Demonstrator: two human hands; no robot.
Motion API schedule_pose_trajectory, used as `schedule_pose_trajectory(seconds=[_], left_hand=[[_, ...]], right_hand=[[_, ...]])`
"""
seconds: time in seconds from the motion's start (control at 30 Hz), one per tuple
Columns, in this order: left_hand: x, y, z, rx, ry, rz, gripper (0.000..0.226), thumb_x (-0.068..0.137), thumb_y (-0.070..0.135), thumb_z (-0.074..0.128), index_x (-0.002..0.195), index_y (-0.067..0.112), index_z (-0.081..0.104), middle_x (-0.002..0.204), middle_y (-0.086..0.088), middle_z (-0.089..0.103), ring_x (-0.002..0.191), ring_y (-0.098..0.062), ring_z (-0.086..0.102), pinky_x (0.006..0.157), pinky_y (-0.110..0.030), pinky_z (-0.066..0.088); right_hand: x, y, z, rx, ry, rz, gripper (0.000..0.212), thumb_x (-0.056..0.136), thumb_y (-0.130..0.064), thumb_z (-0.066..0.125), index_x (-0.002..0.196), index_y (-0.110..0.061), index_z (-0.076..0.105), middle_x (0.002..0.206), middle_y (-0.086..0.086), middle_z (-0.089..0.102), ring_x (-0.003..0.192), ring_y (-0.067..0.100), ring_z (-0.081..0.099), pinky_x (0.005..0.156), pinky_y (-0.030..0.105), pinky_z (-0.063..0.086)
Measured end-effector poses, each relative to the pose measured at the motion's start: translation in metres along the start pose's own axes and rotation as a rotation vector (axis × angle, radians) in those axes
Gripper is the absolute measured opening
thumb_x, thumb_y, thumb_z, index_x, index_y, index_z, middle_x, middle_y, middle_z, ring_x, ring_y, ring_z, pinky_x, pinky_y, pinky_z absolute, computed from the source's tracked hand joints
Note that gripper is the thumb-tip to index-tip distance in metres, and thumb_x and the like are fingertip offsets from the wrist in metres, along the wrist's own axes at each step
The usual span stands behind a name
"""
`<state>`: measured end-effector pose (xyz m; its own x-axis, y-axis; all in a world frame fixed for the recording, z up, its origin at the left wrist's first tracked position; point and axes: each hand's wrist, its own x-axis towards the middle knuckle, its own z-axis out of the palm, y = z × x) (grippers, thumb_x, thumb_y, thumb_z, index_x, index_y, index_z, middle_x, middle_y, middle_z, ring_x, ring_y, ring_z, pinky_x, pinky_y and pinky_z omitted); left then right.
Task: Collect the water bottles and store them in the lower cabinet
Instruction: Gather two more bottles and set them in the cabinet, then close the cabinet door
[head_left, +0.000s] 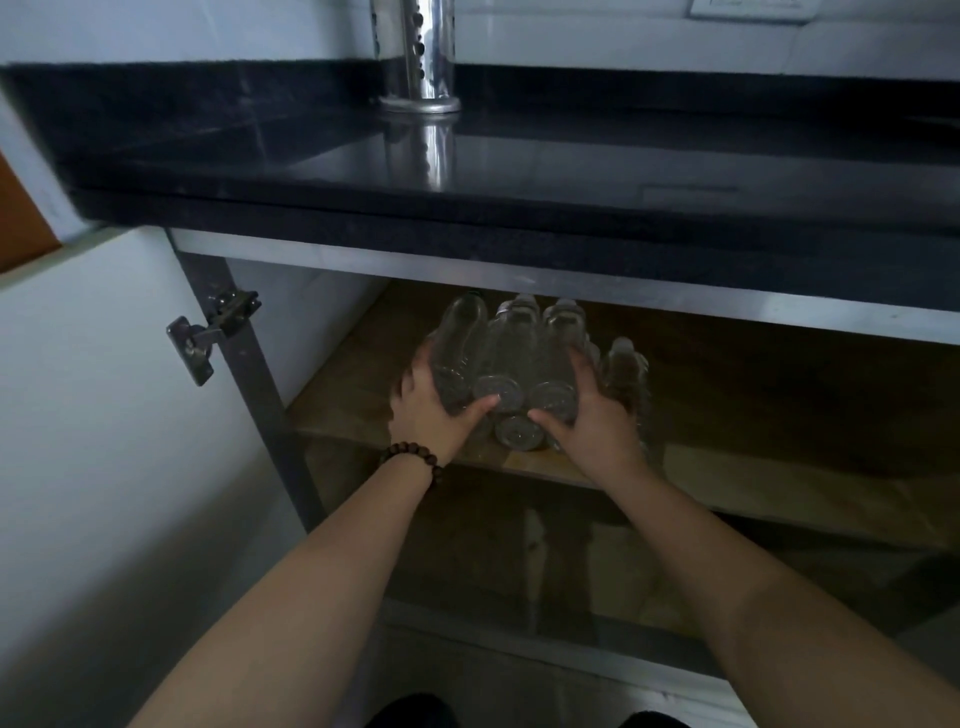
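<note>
Several clear water bottles (511, 353) lie bunched on their sides, bases toward me, at the front of the wooden shelf (753, 483) inside the lower cabinet. My left hand (434, 410), with a bead bracelet on its wrist, grips the left side of the bundle. On the bundle's right side my right hand (597, 421) grips it. One more clear bottle (626, 369) lies just right of my right hand on the shelf.
The white cabinet door (114, 441) stands open at the left, with a metal hinge (208, 338). A black stone countertop (519, 171) overhangs the cabinet, with a perforated steel cylinder (415, 57) on it. A lower shelf (571, 582) lies below.
</note>
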<state>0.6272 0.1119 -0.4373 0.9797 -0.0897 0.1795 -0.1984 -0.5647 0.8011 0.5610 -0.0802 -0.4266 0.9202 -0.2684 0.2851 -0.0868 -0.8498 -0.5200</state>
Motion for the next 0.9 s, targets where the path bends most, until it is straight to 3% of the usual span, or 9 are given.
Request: schedule_pose_trajectory(seconds=[0.13, 0.2, 0.27, 0.43, 0.63, 0.9], left_hand=[[-0.013, 0.01, -0.013, 0.115, -0.051, -0.04, 0.121, 0.062, 0.076, 0.064, 0.149, 0.033, -0.008, 0.159, -0.005, 0.011, 0.144, -0.032, 0.009, 0.113, -0.058, 0.02], [-0.027, 0.02, -0.024, 0.221, -0.07, -0.044, 0.113, 0.069, 0.077, 0.056, 0.15, 0.029, -0.006, 0.16, -0.005, 0.006, 0.146, -0.029, 0.001, 0.115, -0.056, 0.015], [-0.044, 0.035, -0.038, 0.318, -0.106, -0.039, 0.104, 0.076, 0.077, 0.047, 0.151, 0.026, -0.003, 0.161, -0.005, 0.003, 0.146, -0.025, -0.004, 0.116, -0.053, 0.012], [-0.089, 0.086, -0.079, 0.437, -0.219, -0.042, 0.089, 0.084, 0.074, 0.031, 0.152, 0.027, -0.003, 0.161, 0.002, 0.0, 0.147, -0.019, -0.003, 0.118, -0.045, 0.012], [-0.134, 0.164, -0.126, 0.538, -0.4, -0.098, 0.079, 0.09, 0.067, 0.023, 0.151, 0.027, -0.005, 0.161, 0.003, -0.005, 0.146, -0.016, -0.009, 0.119, -0.042, 0.006], [-0.191, 0.261, -0.19, 0.53, -0.4, -0.103, 0.074, 0.092, 0.061, 0.027, 0.152, 0.026, 0.002, 0.161, 0.004, 0.001, 0.146, -0.016, -0.006, 0.119, -0.041, 0.006]], right_hand=[[-0.008, -0.006, -0.011, -0.057, -0.105, 0.088, 0.095, 0.08, -0.066, 0.056, 0.146, -0.041, -0.008, 0.144, 0.008, 0.045, 0.119, 0.029, 0.054, 0.1, 0.049, 0.044], [-0.018, -0.011, -0.024, -0.15, -0.162, 0.104, 0.093, 0.082, -0.071, 0.046, 0.149, -0.035, -0.009, 0.158, 0.01, 0.016, 0.141, 0.032, 0.026, 0.112, 0.053, 0.026], [-0.029, -0.02, -0.044, -0.219, -0.199, 0.079, 0.087, 0.086, -0.071, 0.036, 0.151, -0.029, -0.005, 0.16, 0.01, 0.001, 0.146, 0.029, 0.001, 0.118, 0.051, 0.007], [-0.061, -0.052, -0.105, -0.217, -0.283, 0.11, 0.075, 0.092, -0.062, 0.031, 0.151, -0.023, 0.007, 0.159, 0.007, 0.015, 0.146, 0.027, 0.008, 0.117, 0.05, 0.008], [-0.104, -0.085, -0.181, -0.194, -0.406, 0.255, 0.079, 0.086, -0.073, 0.017, 0.151, -0.033, -0.004, 0.16, -0.002, -0.007, 0.142, 0.017, -0.021, 0.116, 0.045, -0.007], [-0.149, -0.124, -0.305, -0.191, -0.406, 0.35, 0.073, 0.09, -0.067, 0.027, 0.151, -0.033, 0.006, 0.16, -0.002, -0.006, 0.144, 0.016, -0.018, 0.115, 0.044, -0.006]])
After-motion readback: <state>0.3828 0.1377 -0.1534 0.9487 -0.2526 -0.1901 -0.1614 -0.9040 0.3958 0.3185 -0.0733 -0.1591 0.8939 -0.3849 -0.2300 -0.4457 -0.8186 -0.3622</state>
